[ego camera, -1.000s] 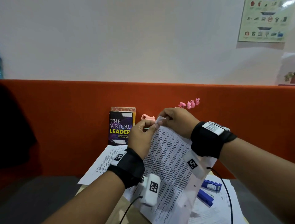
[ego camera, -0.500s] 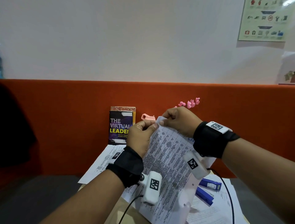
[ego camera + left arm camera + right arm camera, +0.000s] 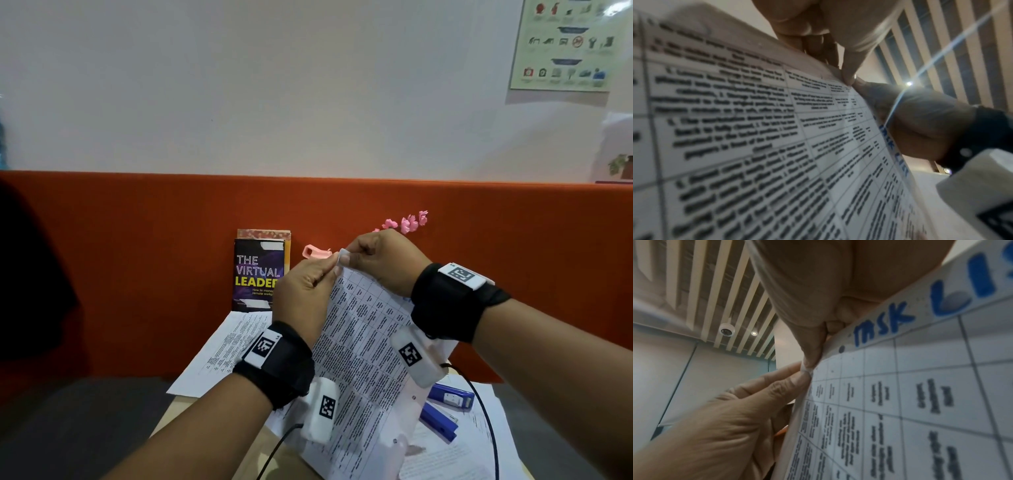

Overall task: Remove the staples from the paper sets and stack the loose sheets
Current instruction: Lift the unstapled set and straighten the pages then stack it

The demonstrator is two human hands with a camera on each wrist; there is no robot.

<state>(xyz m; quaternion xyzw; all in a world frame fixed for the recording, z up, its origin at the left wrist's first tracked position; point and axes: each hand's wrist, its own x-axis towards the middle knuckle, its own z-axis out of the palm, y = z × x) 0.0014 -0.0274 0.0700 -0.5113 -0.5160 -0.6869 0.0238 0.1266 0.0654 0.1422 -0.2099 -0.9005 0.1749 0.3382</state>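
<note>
I hold a stapled paper set [image 3: 359,359] with a printed table tilted up over the desk. My left hand [image 3: 334,266] pinches its top corner from the left. My right hand [image 3: 346,257] pinches the same corner from the right, fingertips almost touching the left ones. In the left wrist view my left hand [image 3: 850,78] nips the edge of the paper set [image 3: 756,146]. The right wrist view shows my right hand [image 3: 810,365] on the corner of the paper set [image 3: 900,402]. The fingers hide any staple.
A blue stapler [image 3: 443,409] lies on loose sheets [image 3: 455,455] at the right. More sheets [image 3: 222,349] lie at the left. A book [image 3: 258,274], a pink clip [image 3: 313,251] and pink flowers [image 3: 407,222] stand against the orange partition [image 3: 137,257].
Both hands stay pinched on the top corner. The wrists have shifted only slightly as the fingers work at the corner.
</note>
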